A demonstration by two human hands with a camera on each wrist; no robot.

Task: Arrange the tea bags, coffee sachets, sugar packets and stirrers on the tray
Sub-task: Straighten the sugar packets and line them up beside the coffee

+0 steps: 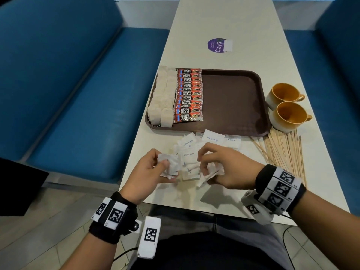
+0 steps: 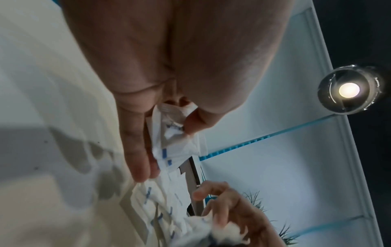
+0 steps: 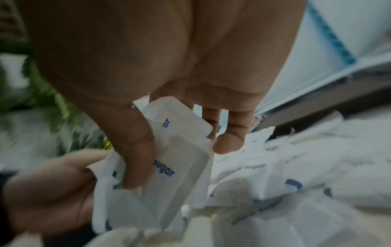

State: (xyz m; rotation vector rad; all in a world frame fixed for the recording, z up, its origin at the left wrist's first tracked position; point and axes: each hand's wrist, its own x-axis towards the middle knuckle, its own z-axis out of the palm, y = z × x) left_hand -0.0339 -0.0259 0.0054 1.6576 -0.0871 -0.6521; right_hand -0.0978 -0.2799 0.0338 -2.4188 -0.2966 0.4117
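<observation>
Sugar packets (image 1: 196, 151) lie in a loose heap on the table (image 1: 224, 22), just at the tray's six o'clock edge, and both hands work in that heap. The left hand (image 1: 150, 168) pinches a small bunch of packets between thumb and fingers; the left wrist view shows the thumb pressing them against the fingers, probably to square them into a stack. The right hand (image 1: 224, 168) curls round a few more packets, and its wrist view shows the thumb clamped across two printed faces. Gathering them in bunches likely lets them go onto the tray as a neat row, not one by one.

On the tray (image 1: 233, 98), tea bags (image 1: 163, 98) fill the nine o'clock edge in overlapped columns, with coffee sachets (image 1: 188, 96) shingled just beside them toward the centre. The stretch from centre to three o'clock is bare, seemingly kept for the sugar and stirrers. Stirrers (image 1: 284, 151) lie fanned on the table at the tray's five o'clock corner, not yet moved. Two cups (image 1: 286, 106) stand just off the three o'clock rim.
</observation>
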